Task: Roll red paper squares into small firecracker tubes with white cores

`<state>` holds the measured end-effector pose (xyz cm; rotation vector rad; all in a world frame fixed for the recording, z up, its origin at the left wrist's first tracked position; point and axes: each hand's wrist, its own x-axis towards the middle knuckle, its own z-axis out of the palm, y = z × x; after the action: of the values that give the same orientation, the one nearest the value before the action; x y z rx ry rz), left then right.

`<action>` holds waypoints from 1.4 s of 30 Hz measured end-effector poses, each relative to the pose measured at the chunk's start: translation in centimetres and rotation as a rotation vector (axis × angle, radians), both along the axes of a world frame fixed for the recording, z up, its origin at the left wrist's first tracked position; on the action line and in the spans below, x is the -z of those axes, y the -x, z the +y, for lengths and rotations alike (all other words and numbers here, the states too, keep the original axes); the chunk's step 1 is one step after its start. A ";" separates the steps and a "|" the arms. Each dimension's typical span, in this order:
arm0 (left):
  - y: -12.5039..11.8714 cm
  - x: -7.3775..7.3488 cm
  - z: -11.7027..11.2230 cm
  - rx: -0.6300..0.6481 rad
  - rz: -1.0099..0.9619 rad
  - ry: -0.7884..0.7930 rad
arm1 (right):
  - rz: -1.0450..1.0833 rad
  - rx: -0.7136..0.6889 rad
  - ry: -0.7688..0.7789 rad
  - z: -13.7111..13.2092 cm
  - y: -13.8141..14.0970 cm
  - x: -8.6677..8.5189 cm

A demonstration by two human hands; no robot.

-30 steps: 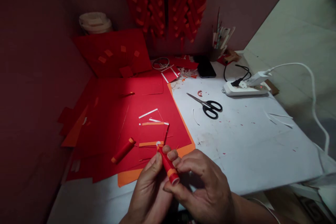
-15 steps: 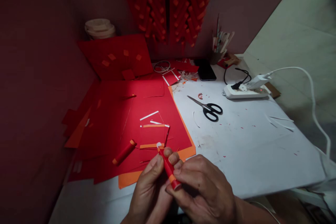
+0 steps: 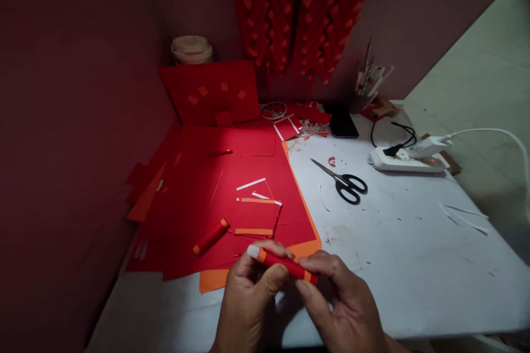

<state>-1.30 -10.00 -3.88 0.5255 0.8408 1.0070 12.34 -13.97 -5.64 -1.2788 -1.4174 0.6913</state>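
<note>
1. Two bare hands meet in the head view, both clamped on one slim red paper tube with orange bands [image 3: 289,267]; neither is free.
2. The left hand [image 3: 248,300] has the white-tipped end, thumb on the near side, fingers behind; the right hand [image 3: 345,300] pinches the other banded end between thumb and fingertips.
3. The tube's long axis runs crosswise between them, white tip leftward and a little farther off, right end closer to the person (a gentle slant, no more).
4. A second orange-banded red paper tube [image 3: 211,237] rests on large flat red paper sheets [image 3: 178,209], beyond and left of the grip; the left hand is nearer. It leans the other way, its right end the farther one.
5. Black-handled metal scissors [image 3: 339,178] lie untouched beyond the right hand, blades pointing away and leftward.
</note>
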 end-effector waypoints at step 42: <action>1.4 -0.5 0.0 -0.090 0.038 0.079 | -0.044 -0.007 -0.132 0.1 -0.2 -0.9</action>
<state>-2.69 -9.97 -3.36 0.4440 0.9404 1.0442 12.54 -13.88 -4.74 -1.1924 -1.4788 0.5672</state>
